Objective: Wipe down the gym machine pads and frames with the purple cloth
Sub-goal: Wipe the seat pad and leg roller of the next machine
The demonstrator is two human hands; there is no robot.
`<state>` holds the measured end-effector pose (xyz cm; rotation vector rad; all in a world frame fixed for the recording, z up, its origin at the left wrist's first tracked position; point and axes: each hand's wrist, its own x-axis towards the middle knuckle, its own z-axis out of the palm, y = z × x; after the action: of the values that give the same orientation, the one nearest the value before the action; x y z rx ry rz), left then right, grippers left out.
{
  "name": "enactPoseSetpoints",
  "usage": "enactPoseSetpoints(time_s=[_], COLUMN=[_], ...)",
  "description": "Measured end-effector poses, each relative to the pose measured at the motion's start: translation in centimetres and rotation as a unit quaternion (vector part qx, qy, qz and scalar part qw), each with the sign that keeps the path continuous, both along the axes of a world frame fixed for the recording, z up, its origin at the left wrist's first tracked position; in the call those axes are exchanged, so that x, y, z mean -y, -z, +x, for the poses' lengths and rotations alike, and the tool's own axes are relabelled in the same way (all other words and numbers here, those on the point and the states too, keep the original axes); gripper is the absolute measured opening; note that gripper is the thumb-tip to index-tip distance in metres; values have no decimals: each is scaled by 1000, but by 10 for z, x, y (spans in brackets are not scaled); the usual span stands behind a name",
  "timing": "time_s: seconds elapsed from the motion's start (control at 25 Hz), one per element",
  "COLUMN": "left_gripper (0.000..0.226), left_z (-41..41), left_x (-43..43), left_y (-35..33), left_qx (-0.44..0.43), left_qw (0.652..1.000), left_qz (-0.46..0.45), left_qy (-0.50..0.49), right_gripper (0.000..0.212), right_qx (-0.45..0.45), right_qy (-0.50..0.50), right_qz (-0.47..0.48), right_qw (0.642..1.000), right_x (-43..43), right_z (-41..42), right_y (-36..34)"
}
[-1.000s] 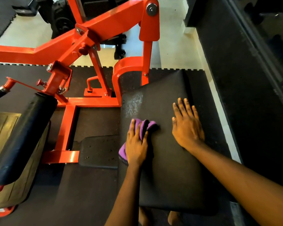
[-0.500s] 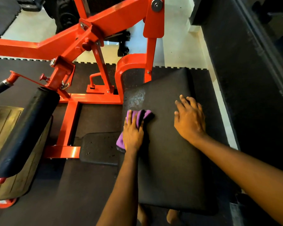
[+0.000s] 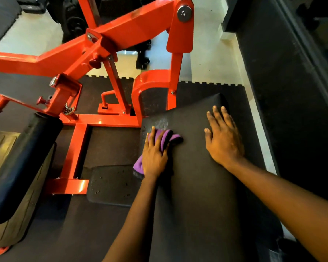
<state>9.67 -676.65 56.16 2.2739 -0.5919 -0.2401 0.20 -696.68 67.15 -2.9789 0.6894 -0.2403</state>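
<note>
Pressing the soft, floppy purple cloth (image 3: pixel 171 137) onto the far left part of the big flat black padded seat (image 3: pixel 195 190), the left hand (image 3: pixel 154 157) has straight fingers, the right hand (image 3: pixel 223 141) lies flat on its far right, and the light cloth should bunch easily under a palm

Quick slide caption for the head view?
Left hand presses the purple cloth on the black pad near a whitish smear; right hand rests flat alongside.
</note>
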Motion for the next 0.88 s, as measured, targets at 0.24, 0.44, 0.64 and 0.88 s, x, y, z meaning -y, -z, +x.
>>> enactPoseSetpoints(time_s=[0.24, 0.44, 0.64, 0.88], left_gripper=[56, 46, 46, 55], left_z=[106, 54, 75, 123], left_x=[73, 76, 75, 49], left_y=[-5, -26, -26, 13], left_qx=[-50, 57, 45, -24], left_qw=[998, 996, 992, 999], left_qz=[46, -39, -70, -30], left_qy=[-7, 52, 91, 13], right_gripper=[55, 56, 55, 53], right_qx=[11, 8, 9, 17], right_qy=[-5, -2, 3, 4], right_qz=[-2, -5, 1, 11], right_qw=[1000, 1000, 1000, 1000], right_x=[0, 0, -1, 0], right_z=[0, 0, -1, -2], right_y=[3, 2, 0, 2])
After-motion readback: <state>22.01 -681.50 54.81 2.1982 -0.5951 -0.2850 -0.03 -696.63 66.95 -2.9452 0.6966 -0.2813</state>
